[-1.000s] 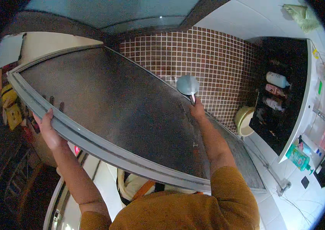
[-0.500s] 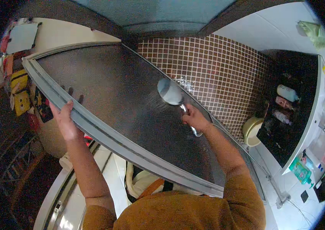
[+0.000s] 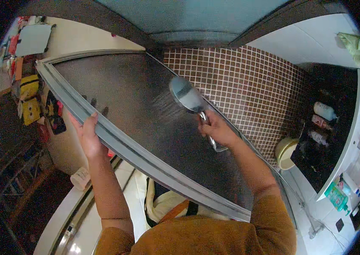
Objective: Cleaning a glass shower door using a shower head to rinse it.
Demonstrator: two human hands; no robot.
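A large dark panel with a grey metal frame (image 3: 154, 171) slants across the middle of the view. I cannot tell whether its dark sheet is mesh or glass. My left hand (image 3: 90, 135) grips the frame's near left edge, thumb on top and the other fingers mostly hidden behind. In my right hand (image 3: 220, 131) is a chrome shower head (image 3: 188, 97), held by its handle above the panel's far side. Fine jets of water leave its face toward the left and fall on the dark sheet.
Brown mosaic tiles (image 3: 248, 85) cover the floor beyond the panel. At right, a pale basin (image 3: 287, 154) stands beside a dark surface with several bottles (image 3: 325, 111). A green pump bottle (image 3: 337, 196) is at far right. Yellow bags (image 3: 30, 100) hang at left, near a white cup (image 3: 80, 178).
The shower head has turned so its spray points more to the left. The whole view has shifted slightly, and my left hand keeps its grip on the frame.
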